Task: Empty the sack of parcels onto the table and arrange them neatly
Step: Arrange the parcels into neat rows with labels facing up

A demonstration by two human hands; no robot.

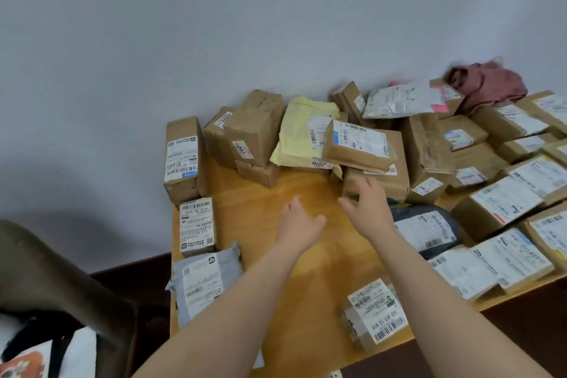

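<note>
Over table (260, 205) centre: my left hand (299, 224) flat, fingers straight, holding nothing.
Right hand (368, 205): fingers wide apart at brown box (395, 186) front; I can't tell contact.
Parcels (254, 129): heaped on table along wall (214, 24) and right side.

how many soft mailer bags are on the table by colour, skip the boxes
yellow bag: 1
pale grey bag: 1
white bag: 1
dark grey bag: 1
total: 4 in plain view

Plain pale grey wall (214, 24), light wooden table (331, 261), dark brown floor (132, 273)
</note>
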